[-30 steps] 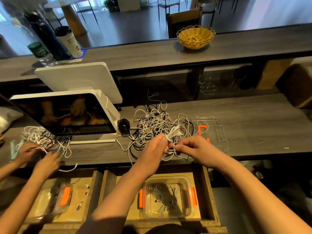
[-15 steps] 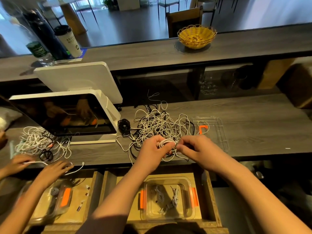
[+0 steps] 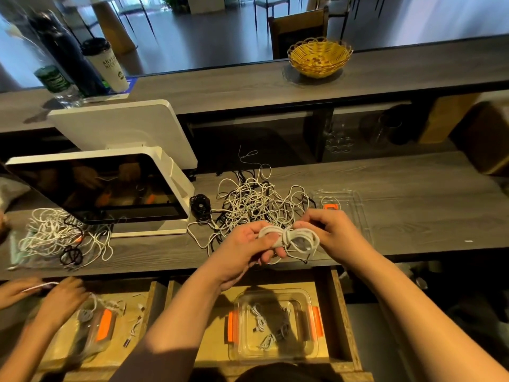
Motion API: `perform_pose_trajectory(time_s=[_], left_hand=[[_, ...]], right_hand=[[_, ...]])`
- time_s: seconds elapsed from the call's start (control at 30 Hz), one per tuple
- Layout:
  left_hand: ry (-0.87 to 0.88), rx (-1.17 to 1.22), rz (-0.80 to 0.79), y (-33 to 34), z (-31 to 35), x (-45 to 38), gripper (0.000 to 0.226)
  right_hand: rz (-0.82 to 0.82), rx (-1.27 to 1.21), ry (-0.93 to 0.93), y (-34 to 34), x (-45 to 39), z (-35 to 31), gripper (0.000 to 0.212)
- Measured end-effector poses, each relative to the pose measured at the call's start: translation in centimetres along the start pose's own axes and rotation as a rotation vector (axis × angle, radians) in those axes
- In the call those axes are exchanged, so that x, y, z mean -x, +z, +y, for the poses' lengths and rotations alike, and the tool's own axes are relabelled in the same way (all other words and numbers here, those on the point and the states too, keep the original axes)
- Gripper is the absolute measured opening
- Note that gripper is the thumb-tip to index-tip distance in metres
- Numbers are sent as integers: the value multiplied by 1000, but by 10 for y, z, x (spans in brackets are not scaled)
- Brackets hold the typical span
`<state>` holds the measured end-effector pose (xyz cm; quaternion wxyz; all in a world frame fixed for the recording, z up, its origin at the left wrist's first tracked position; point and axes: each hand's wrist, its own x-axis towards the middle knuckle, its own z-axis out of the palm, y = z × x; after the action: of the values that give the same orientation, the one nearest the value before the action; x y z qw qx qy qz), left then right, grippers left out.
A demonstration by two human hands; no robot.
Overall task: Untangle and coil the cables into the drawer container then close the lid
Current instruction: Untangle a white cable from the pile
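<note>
A coiled white cable (image 3: 292, 238) hangs between my hands above the counter's front edge. My left hand (image 3: 248, 244) grips its left end, and my right hand (image 3: 327, 230) pinches its right side. Behind them lies a tangled pile of white and black cables (image 3: 259, 199). A clear container with orange clips (image 3: 275, 326) sits open in the drawer (image 3: 338, 312) below, holding a few small white cables. Its clear lid (image 3: 349, 208) with an orange clip rests on the counter to the right of the pile.
A white screen terminal (image 3: 110, 186) stands at the left. Another person's hands (image 3: 55, 296) work over a second container (image 3: 96, 329) in the left drawer, near another cable pile (image 3: 55, 235). On the upper shelf stand a yellow basket (image 3: 319, 57), cup and bottles.
The coiled cable has turned from upright to lying sideways between my hands, which have come slightly toward me. The other person's hands have moved down from the left pile to their drawer.
</note>
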<state>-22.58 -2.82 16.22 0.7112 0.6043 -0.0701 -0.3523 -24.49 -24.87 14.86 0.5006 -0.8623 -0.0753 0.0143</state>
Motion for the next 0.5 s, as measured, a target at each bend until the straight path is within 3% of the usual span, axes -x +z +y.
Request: perform_pose_trajectory(time_s=[0.13, 0.23, 0.33, 0.43, 0.5], left_hand=[[60, 329, 154, 6, -1, -7, 38], [86, 486, 355, 1, -6, -21, 28], [43, 318, 572, -9, -18, -33, 18], [87, 55, 669, -12, -30, -35, 10], [101, -52, 702, -16, -36, -36, 6]], right_hand=[[4, -44, 80, 26, 0, 6, 21], [-104, -26, 91, 43, -1, 3, 27], [-176, 65, 128, 52, 2, 4, 28], [-191, 91, 140, 54, 4, 0, 22], [-177, 78, 129, 54, 5, -7, 30]])
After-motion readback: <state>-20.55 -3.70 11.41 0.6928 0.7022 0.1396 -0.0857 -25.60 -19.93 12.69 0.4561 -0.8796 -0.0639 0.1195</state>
